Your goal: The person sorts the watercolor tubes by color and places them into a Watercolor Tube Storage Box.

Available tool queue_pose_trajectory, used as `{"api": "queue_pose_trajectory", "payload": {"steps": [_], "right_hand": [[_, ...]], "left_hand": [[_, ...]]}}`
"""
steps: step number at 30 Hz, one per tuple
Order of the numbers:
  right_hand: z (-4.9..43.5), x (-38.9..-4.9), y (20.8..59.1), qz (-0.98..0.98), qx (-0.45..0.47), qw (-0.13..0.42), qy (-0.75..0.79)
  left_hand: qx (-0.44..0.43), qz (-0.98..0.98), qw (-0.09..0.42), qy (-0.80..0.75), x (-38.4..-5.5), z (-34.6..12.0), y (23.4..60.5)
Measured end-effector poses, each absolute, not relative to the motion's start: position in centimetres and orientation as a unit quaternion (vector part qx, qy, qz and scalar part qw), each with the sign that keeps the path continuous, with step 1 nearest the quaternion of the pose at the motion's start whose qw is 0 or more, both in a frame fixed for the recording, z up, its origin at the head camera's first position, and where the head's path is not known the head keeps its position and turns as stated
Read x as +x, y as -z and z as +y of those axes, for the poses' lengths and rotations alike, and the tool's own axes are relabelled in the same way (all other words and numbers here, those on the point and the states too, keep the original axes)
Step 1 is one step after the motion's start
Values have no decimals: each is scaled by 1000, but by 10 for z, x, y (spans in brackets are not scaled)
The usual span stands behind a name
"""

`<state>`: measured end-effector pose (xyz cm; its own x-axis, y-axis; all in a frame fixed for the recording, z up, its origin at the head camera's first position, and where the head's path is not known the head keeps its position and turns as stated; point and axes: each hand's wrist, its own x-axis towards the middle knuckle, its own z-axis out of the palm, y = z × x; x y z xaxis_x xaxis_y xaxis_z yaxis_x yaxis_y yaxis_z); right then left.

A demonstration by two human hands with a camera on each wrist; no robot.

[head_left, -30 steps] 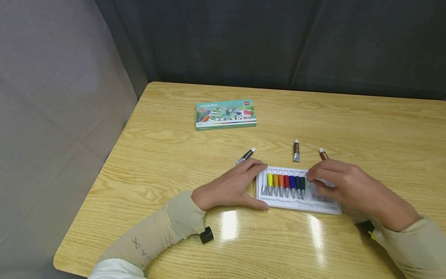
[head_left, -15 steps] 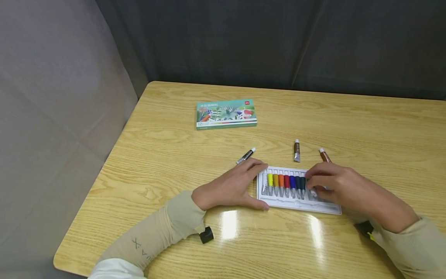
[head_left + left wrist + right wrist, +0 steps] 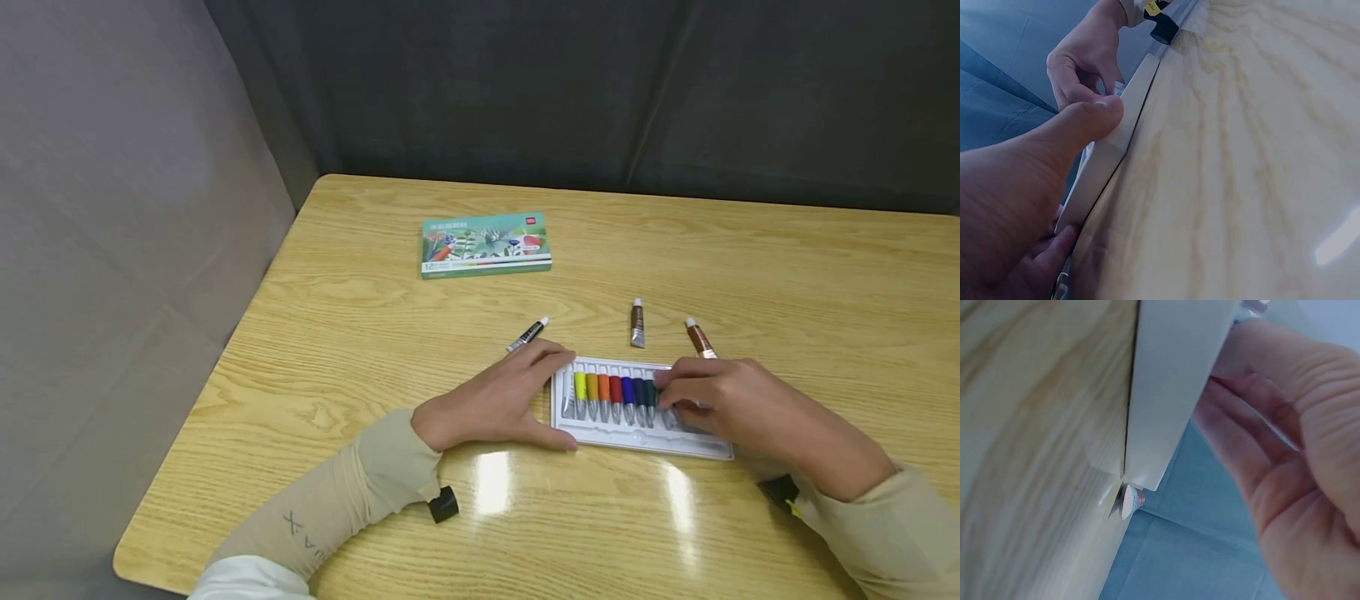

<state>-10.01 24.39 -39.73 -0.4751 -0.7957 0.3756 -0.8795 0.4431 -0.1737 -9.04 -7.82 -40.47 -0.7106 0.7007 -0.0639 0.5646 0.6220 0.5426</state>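
A white plastic tray [image 3: 637, 438] holds a row of paint tubes [image 3: 604, 396], running from white and yellow through orange, red and blue to dark green. My left hand [image 3: 501, 404] grips the tray's left end, thumb at the near corner and fingers at the far one. Over the right part of the tray is my right hand [image 3: 738, 404], its thumb and fingers pinching a paint tube in the slot beside the dark green ones; the hand hides most of it. The right wrist view shows that hand [image 3: 1310, 437] at the tray's side wall [image 3: 1172, 381].
Behind the tray lie a black tube [image 3: 529, 332], a dark brown tube [image 3: 637, 323] and a reddish-brown tube [image 3: 701, 337]. A green paint box [image 3: 486, 247] lies farther back. The wooden table [image 3: 360, 317] meets a grey curtain at its left and a dark one behind.
My right hand has dipped lower into the tray and shifted slightly, uncovering more of the reddish-brown tube behind it. My left hand stays on the tray's end.
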Motion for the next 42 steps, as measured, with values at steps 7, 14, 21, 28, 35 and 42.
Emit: {"api": "queue_pose_trajectory", "payload": {"steps": [7, 14, 21, 28, 35, 42], "right_hand": [[241, -96, 393, -864, 465, 109, -160], [243, -97, 392, -865, 461, 117, -162], [246, -100, 396, -842, 493, 136, -171], [249, -101, 398, -834, 499, 140, -188], [249, -100, 394, -833, 497, 145, -198], [250, -101, 391, -830, 493, 168, -201]], "left_hand": [[354, 890, 139, -251, -91, -78, 405], [351, 891, 141, -251, -92, -79, 404], [352, 891, 139, -249, -92, -79, 404], [353, 891, 141, -249, -91, -78, 404], [355, 889, 140, -251, -92, -78, 405], [356, 890, 139, -248, -91, -78, 405]]}}
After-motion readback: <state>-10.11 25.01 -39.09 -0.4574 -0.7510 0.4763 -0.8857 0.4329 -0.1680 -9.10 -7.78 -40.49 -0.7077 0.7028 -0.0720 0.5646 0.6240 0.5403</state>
